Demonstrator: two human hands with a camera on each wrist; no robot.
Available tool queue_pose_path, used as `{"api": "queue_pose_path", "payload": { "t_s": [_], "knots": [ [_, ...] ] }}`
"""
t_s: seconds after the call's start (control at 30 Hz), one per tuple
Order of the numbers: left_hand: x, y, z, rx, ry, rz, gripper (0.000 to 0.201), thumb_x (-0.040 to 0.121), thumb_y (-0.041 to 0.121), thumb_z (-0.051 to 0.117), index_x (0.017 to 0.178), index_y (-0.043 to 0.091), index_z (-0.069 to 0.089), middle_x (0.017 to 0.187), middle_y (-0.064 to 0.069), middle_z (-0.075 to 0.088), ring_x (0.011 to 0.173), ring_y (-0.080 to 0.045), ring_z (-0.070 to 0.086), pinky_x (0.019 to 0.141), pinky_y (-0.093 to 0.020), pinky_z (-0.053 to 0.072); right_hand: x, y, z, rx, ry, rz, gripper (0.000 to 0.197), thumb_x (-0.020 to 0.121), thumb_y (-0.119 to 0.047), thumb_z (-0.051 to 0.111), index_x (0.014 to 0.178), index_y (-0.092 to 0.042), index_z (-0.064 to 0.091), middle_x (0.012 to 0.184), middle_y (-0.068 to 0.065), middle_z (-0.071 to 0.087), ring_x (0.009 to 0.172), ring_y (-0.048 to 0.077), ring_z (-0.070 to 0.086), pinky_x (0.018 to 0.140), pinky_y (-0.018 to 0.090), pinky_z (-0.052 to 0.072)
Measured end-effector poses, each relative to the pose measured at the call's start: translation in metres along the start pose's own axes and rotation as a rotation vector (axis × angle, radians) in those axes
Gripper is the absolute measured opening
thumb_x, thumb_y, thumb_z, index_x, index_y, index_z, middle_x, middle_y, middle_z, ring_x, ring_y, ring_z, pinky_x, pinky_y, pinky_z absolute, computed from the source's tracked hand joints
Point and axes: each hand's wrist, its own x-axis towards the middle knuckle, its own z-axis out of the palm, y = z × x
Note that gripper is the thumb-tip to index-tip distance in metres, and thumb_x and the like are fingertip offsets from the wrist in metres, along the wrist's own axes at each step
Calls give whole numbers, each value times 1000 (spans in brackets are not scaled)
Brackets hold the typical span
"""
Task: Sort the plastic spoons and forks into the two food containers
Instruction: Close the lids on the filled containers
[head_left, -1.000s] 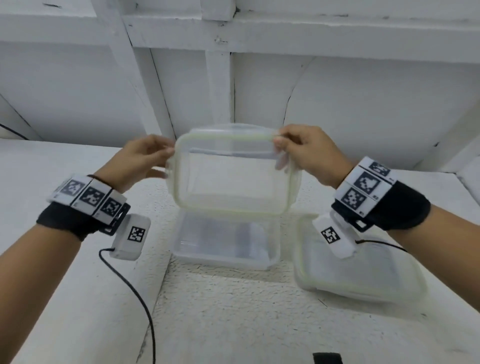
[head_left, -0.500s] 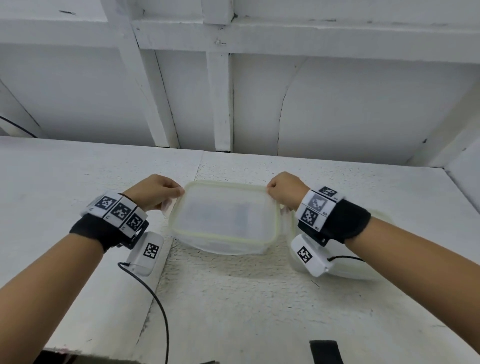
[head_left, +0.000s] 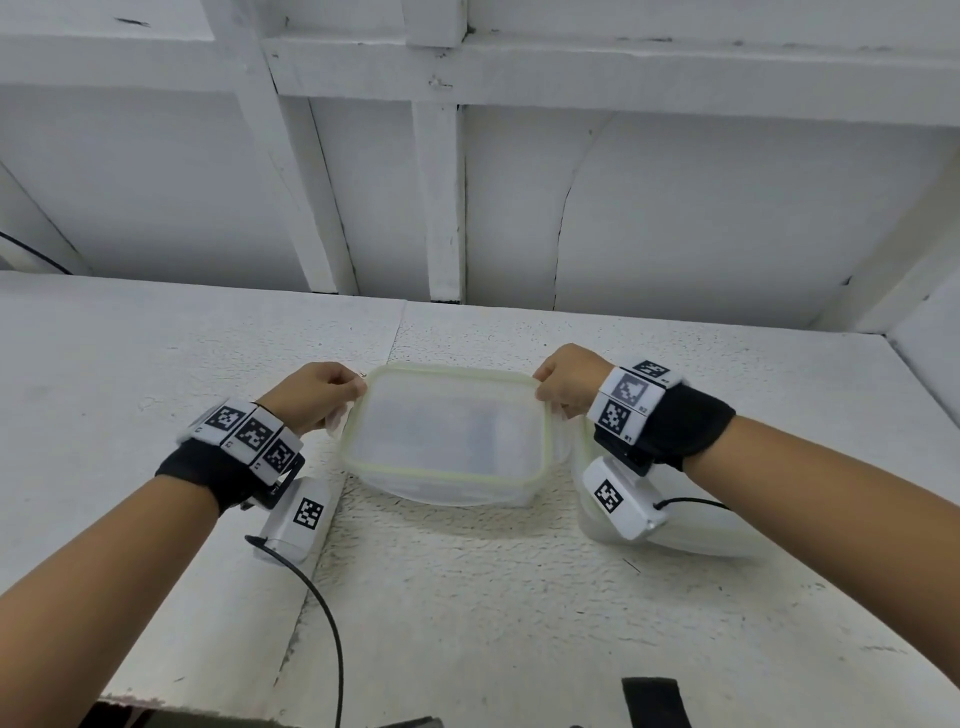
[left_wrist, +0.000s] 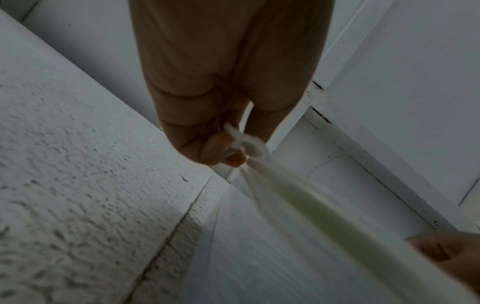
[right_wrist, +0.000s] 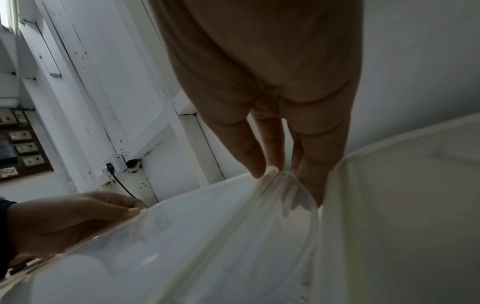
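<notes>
A clear food container (head_left: 467, 496) stands on the white textured table (head_left: 467, 623) with a clear, green-rimmed lid (head_left: 447, 426) lying on top of it. My left hand (head_left: 353, 387) pinches the lid's far left corner flap (left_wrist: 244, 144). My right hand (head_left: 543, 382) pinches the far right corner, fingers on the lid's edge (right_wrist: 280, 174). A second clear container (head_left: 696, 535) sits to the right, partly hidden under my right wrist. No spoons or forks are in view.
A white panelled wall (head_left: 675, 208) rises right behind the table. A black cable (head_left: 327, 613) trails from my left wrist camera over the near table edge. A black strap (head_left: 654, 701) lies at the bottom edge. A wall socket (right_wrist: 114, 164) shows at the far left.
The lid, held upright above the container a second ago, has come down flat onto it. Both hands moved down and away with it, still pinching its corners.
</notes>
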Motion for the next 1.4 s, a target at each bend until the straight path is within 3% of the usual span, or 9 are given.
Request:
{"api": "queue_pose_path", "payload": {
  "t_s": [0.1,0.2,0.37,0.53,0.77,0.9,1.03,1.23,1.4],
  "knots": [
    [0,1,-1,-12,3,3,14,95,11,51,86,4,58,70,-11,48,57,-18,40,56,-26,39,-2,0,-3,29,11,-4,27,89,1,52,113,4,63,83,8,64,78,21,57,65,24,48],
    [2,1,-5,-21,17,10,14,94,13,53,86,4,60,75,-14,50,60,-20,42,59,-28,39,-4,-2,-4,33,21,-15,26,89,0,53,113,-1,63,67,0,53,74,19,56,61,20,46],
    [4,1,-5,5,21,11,14,93,14,54,85,6,61,79,-16,52,64,-22,44,61,-29,40,-5,-4,-6,33,15,-32,24,90,0,52,113,-1,62,83,11,62,60,15,54,63,23,48],
    [3,1,0,-14,16,17,14,94,15,53,86,7,61,78,-10,54,68,-20,48,64,-29,46,-4,-4,-7,20,43,-19,23,90,2,49,109,1,64,64,3,54,57,16,52,61,25,49],
    [1,0,1,2,35,56,14,94,16,54,96,4,60,80,-8,59,66,-17,54,62,-28,48,-5,0,-8,39,33,-39,26,89,-4,53,112,3,61,74,6,58,63,16,55,60,24,50],
    [-2,-1,0,-67,25,42,14,94,12,53,95,2,62,75,-8,59,60,-17,53,57,-25,48,-6,2,-7,106,9,-15,22,89,-1,53,108,0,65,71,8,61,78,24,60,81,36,53],
    [-3,2,-2,-71,6,35,11,94,9,53,91,2,61,70,-8,57,55,-17,52,55,-26,47,-6,2,-7,145,12,-19,21,90,-2,55,108,-2,65,81,13,63,78,26,61,79,38,54],
    [-2,7,-3,-7,-45,34,10,94,10,53,99,8,62,80,-7,59,70,-18,56,62,-28,50,-10,0,-7,143,8,-5,22,90,-1,55,109,1,65,100,20,68,80,25,62,84,38,55],
    [-2,13,-1,111,0,61,13,93,7,54,102,9,62,81,-6,61,70,-14,58,50,-15,52,-14,-1,-6,77,29,-23,25,89,0,53,111,0,64,89,14,65,81,24,63,86,37,54]
  ]
}}
